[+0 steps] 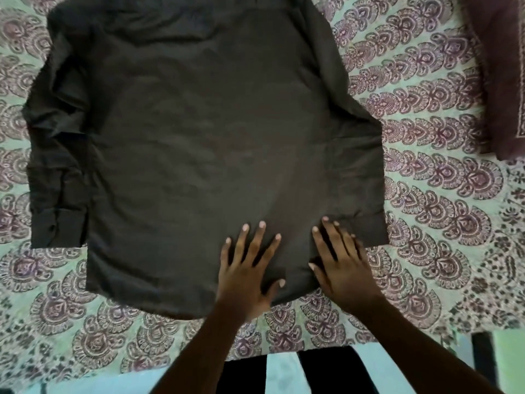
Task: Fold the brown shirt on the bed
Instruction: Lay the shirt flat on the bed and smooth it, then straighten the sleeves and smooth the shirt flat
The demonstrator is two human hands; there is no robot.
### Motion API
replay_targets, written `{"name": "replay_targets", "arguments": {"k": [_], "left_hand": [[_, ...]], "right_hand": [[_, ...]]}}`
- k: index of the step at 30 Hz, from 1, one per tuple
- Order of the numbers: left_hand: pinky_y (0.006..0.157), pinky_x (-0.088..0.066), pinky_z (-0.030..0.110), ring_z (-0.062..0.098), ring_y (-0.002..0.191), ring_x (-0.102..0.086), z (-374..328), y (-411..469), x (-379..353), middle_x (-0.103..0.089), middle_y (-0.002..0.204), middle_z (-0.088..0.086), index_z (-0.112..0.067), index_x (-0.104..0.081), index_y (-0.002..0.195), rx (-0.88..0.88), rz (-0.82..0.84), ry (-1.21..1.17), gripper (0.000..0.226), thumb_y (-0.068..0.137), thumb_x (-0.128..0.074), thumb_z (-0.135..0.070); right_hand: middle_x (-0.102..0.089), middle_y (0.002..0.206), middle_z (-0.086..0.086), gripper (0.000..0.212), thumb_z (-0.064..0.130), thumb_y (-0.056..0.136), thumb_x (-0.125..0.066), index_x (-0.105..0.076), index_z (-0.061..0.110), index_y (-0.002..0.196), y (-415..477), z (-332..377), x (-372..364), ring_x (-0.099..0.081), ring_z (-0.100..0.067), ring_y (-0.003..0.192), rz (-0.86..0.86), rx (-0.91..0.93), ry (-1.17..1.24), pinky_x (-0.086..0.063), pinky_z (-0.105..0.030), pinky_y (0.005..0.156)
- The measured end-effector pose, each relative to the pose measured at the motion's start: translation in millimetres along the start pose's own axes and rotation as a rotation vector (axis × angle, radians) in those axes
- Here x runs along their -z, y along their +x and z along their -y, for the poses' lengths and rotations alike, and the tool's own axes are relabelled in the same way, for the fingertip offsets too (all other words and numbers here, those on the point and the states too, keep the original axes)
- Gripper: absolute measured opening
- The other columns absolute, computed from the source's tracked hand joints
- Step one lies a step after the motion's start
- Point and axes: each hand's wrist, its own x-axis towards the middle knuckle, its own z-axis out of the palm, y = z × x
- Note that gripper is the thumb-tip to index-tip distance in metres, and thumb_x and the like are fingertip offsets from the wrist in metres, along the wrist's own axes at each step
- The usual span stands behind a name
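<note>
Both hands press flat on the hem of a brown shirt spread across the bed.

The brown shirt point(199, 143) lies back side up on the bed point(426, 194), which is covered in a pale green sheet printed with maroon paisley shapes; its hem is nearest the person, and its collar end runs out of the top of the view. One long sleeve lies down the shirt's left side, the other down its right. The left hand point(247, 268) rests palm down on the lower middle of the shirt, fingers point(260, 237) spread wide and gripping nothing. The right hand point(341, 268) lies just beside it at the lower right corner, also flat with fingers splayed. A maroon cloth point(500, 66) sits at the bed's far right, well apart from the shirt.
</note>
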Motion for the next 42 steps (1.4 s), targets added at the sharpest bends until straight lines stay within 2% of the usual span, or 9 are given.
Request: {"name": "replay_targets", "arguments": {"k": [7, 13, 17, 21, 25, 29, 33, 38, 42], "left_hand": [[0.116, -0.023, 0.063, 0.036, 0.153, -0.017, -26.4, 0.5, 7.2, -0.012, 0.171, 0.002, -0.038, -0.027, 0.158, 0.169, 0.066, -0.009, 0.095, 0.074, -0.059, -0.069], [0.112, -0.039, 0.049, 0.027, 0.147, -0.034, -72.3, 78.8, 30.5, -0.026, 0.166, -0.001, -0.022, -0.032, 0.157, 0.144, -0.068, -0.144, 0.072, 0.094, -0.055, -0.049], [0.109, -0.040, 0.052, 0.028, 0.141, -0.032, -102.2, 124.4, 50.2, -0.028, 0.155, -0.002, -0.033, -0.036, 0.151, 0.143, 0.097, -0.004, 0.079, 0.083, -0.064, -0.061], [0.102, -0.044, 0.048, 0.030, 0.125, -0.049, -131.9, 159.3, 71.3, -0.048, 0.135, 0.002, -0.030, -0.059, 0.127, 0.423, 0.064, -0.176, 0.047, 0.085, -0.068, -0.046], [0.082, -0.049, 0.033, 0.030, 0.105, -0.068, -172.9, 210.0, 100.2, -0.074, 0.116, 0.011, -0.022, -0.070, 0.105, 0.672, -0.015, -0.971, 0.015, 0.097, -0.066, -0.035], [0.090, -0.050, 0.043, 0.029, 0.100, -0.065, -229.1, 263.9, 129.7, -0.069, 0.114, 0.012, -0.014, -0.066, 0.116, 0.660, 0.217, -1.841, 0.050, 0.093, -0.058, -0.057], [0.089, -0.058, 0.042, 0.031, 0.098, -0.070, -279.9, 314.1, 143.1, -0.071, 0.114, 0.018, 0.004, -0.060, 0.126, 0.593, 0.069, -2.048, 0.052, 0.092, -0.072, -0.034], [0.078, -0.064, 0.048, 0.035, 0.114, -0.069, -301.3, 344.9, 152.5, -0.067, 0.133, 0.021, -0.004, -0.059, 0.139, 0.692, -0.039, -2.178, 0.039, 0.104, -0.057, -0.021], [0.090, -0.060, 0.055, 0.036, 0.109, -0.071, -303.1, 345.5, 165.6, -0.071, 0.125, 0.022, -0.001, -0.065, 0.129, 0.543, -0.026, -2.391, 0.038, 0.109, -0.044, -0.024]], "right_hand": [[-0.036, 0.162, -0.012, 0.058, 0.051, 0.097, -0.047, -0.053, 0.021, 0.147, -17.5, -28.3, 12.7, -0.040, -0.035, 0.137, -0.072, 0.096, 0.096, -0.045, -0.059, 0.104], [-0.039, 0.149, -0.019, 0.076, 0.060, 0.093, -0.062, -0.038, 0.014, 0.149, 42.1, -74.6, 49.2, -0.038, -0.042, 0.134, -0.162, -0.634, 0.458, -0.036, -0.067, 0.106], [-0.066, 0.122, -0.013, 0.066, 0.041, 0.075, -0.088, -0.051, 0.017, 0.124, 79.1, -95.1, 58.5, -0.060, -0.036, 0.117, -0.069, -0.783, 0.743, -0.047, -0.056, 0.102], [-0.073, 0.084, -0.009, 0.015, 0.011, 0.080, -0.077, -0.067, 0.014, 0.091, 82.3, -116.8, 83.4, -0.070, -0.033, 0.083, -0.110, -0.686, 0.900, -0.053, -0.037, 0.071], [-0.060, 0.084, -0.010, 0.017, -0.001, 0.081, -0.068, -0.065, 0.008, 0.096, 72.1, -155.9, 126.3, -0.056, -0.029, 0.077, -0.455, -0.370, 0.597, -0.032, -0.028, 0.065], [-0.060, 0.083, -0.010, 0.037, -0.004, 0.067, -0.067, -0.073, 0.009, 0.100, 63.1, -204.9, 163.0, -0.056, -0.029, 0.073, -0.469, 0.089, 0.266, -0.048, -0.035, 0.061], [-0.060, 0.087, -0.003, 0.042, 0.012, 0.069, -0.075, -0.074, 0.017, 0.111, 59.5, -254.2, 165.4, -0.059, -0.024, 0.074, -0.312, 0.263, 0.250, -0.053, -0.032, 0.059], [-0.063, 0.098, 0.004, 0.053, 0.059, 0.094, -0.058, -0.064, 0.015, 0.123, 61.3, -277.9, 163.7, -0.063, -0.006, 0.087, -0.437, -0.249, 0.903, -0.048, -0.014, 0.066], [-0.059, 0.133, -0.002, 0.112, 0.101, 0.065, -0.042, -0.047, 0.025, 0.147, 104.0, -279.6, 158.9, -0.058, -0.021, 0.117, -0.171, -0.779, 1.499, -0.051, -0.035, 0.086]]}}
